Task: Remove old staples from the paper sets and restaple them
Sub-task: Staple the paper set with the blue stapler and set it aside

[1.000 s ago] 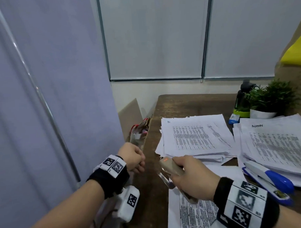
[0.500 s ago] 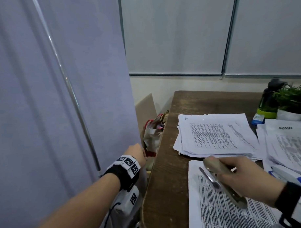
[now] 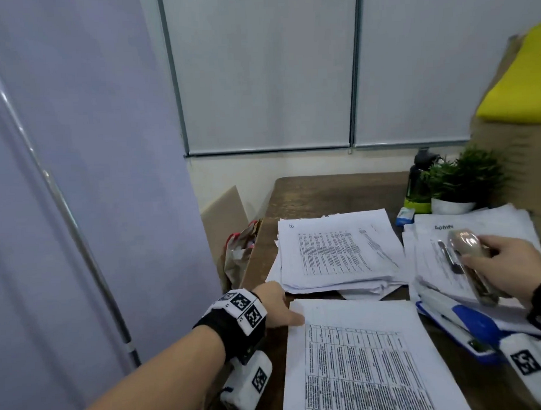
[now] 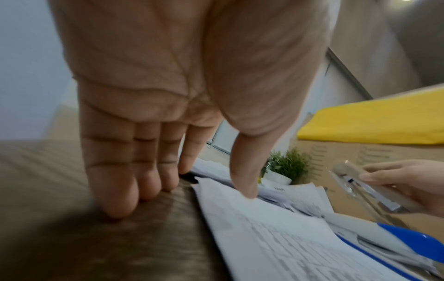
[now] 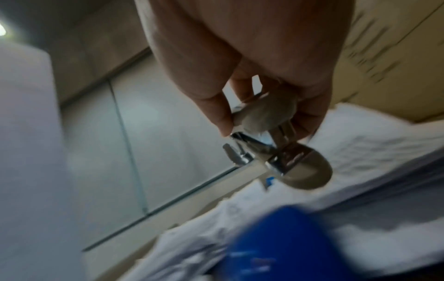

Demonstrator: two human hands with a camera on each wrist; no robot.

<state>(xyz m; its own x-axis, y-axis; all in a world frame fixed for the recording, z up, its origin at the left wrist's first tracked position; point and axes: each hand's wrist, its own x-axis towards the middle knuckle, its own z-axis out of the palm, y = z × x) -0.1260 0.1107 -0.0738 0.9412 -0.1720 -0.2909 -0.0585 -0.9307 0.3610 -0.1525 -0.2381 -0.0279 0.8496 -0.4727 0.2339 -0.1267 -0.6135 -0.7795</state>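
At the near edge of the desk point(image 3: 309, 197), the paper set point(image 3: 360, 361) is lying flat now, and the left hand point(image 3: 276, 309), which was hanging off the desk's left side a second ago, is resting at the set's top-left corner, straight fingers point(image 4: 115, 190) on the wood and the thumb on the sheet. Further right, the right hand point(image 3: 507, 267) is gripping the grey stapler point(image 3: 467, 259) and has swung it away over the right-hand paper pile point(image 3: 478, 228), above the blue stapler point(image 3: 469, 323). Looks like that tool's getting parked. At the far edge, the plant point(image 3: 464, 179) is just sitting there.
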